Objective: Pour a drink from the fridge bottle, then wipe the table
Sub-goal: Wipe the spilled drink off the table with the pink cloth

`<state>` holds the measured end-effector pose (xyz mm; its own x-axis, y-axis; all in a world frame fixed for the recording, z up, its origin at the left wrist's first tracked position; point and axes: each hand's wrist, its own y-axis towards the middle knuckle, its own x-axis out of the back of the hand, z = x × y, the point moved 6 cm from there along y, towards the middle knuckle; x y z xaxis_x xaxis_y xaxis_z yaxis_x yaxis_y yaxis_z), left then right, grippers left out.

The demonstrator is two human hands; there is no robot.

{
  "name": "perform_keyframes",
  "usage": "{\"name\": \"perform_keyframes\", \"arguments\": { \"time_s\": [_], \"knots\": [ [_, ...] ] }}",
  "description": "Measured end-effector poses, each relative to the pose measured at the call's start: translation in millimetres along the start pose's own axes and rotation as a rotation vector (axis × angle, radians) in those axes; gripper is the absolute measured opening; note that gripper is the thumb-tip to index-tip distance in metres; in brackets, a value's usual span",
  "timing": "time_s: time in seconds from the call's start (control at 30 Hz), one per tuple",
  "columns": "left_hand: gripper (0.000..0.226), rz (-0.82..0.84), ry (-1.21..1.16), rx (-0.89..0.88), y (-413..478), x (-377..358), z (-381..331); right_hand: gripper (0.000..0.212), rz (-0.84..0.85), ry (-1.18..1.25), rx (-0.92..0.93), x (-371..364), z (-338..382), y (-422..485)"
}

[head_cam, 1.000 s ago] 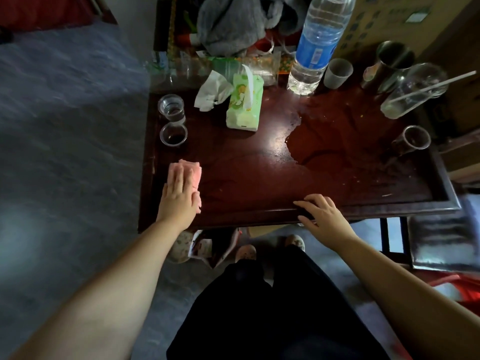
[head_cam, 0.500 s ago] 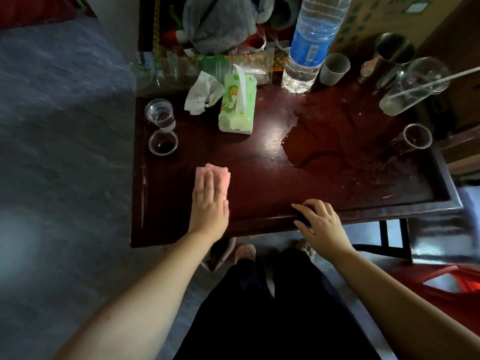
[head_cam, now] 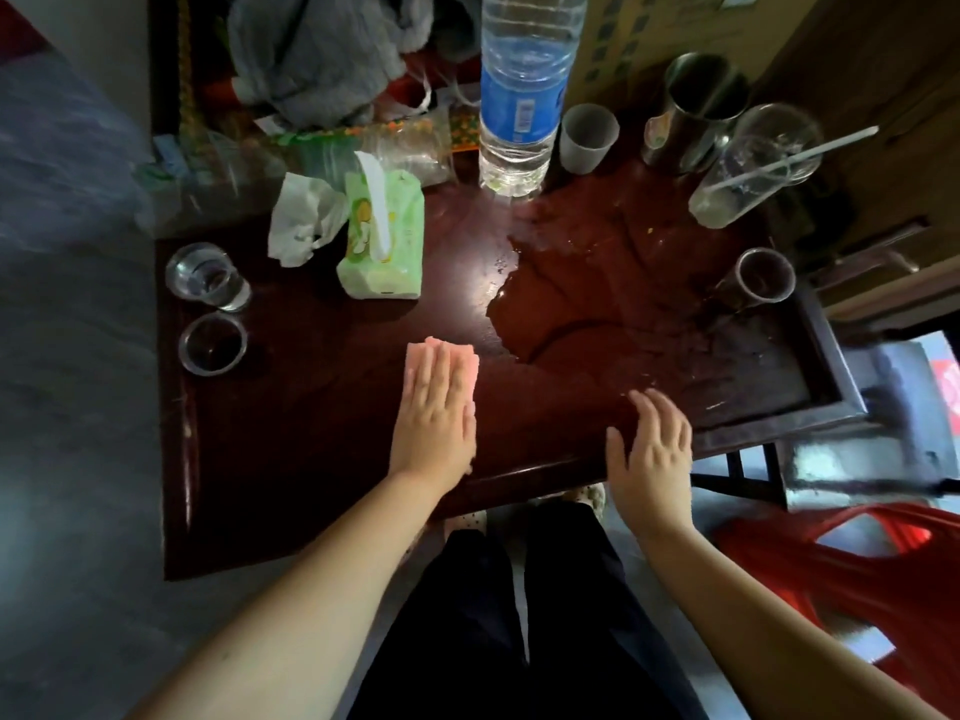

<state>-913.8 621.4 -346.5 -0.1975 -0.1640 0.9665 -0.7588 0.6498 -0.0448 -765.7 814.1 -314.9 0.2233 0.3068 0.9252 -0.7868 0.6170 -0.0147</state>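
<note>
A dark red wooden table (head_cam: 311, 459) fills the middle of the view. My left hand (head_cam: 434, 423) lies flat on a pink cloth (head_cam: 465, 358) and presses it onto the tabletop, near the middle front. A wide puddle (head_cam: 597, 283) of liquid spreads just right of the cloth. My right hand (head_cam: 652, 449) hovers over the table's front edge with fingers spread and holds nothing. A large clear water bottle (head_cam: 522, 90) with a blue label stands upright at the back.
Two small glasses (head_cam: 208, 275) (head_cam: 212, 345) stand at the left edge. A green tissue pack (head_cam: 384, 236) and crumpled tissue (head_cam: 301, 218) lie behind. Cups, a metal mug (head_cam: 696, 111), a glass with a straw (head_cam: 753, 168) and a small glass (head_cam: 763, 278) crowd the right. A red stool (head_cam: 857, 579) stands lower right.
My left hand has slid the pink cloth to the right along the table toward the puddle. My right hand has lifted off the front edge and opened flat.
</note>
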Motion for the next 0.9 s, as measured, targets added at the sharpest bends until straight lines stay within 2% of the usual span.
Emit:
{"name": "perform_keyframes", "arguments": {
  "time_s": [0.1,0.27,0.43,0.6,0.73,0.9],
  "knots": [
    [0.06,-0.006,0.039,0.006,15,-2,-4,0.058,0.001,-0.074,-0.217,-2,-25,17],
    [0.061,0.022,0.113,0.077,50,-4,-12,0.059,-0.013,-0.149,-0.339,0,-46,49],
    [0.063,-0.011,0.105,0.1,95,2,-12,0.054,-0.032,-0.158,-0.361,0,-54,65],
    [0.064,0.082,0.285,0.03,133,-1,-7,0.053,-0.047,-0.169,-0.345,2,-52,67],
    [0.062,0.095,0.331,-0.015,157,-1,-3,0.055,-0.074,-0.152,-0.366,3,-53,66],
    [0.059,0.037,0.155,-0.126,176,18,-17,0.058,-0.093,-0.123,-0.375,2,-54,66]
  ]
}}
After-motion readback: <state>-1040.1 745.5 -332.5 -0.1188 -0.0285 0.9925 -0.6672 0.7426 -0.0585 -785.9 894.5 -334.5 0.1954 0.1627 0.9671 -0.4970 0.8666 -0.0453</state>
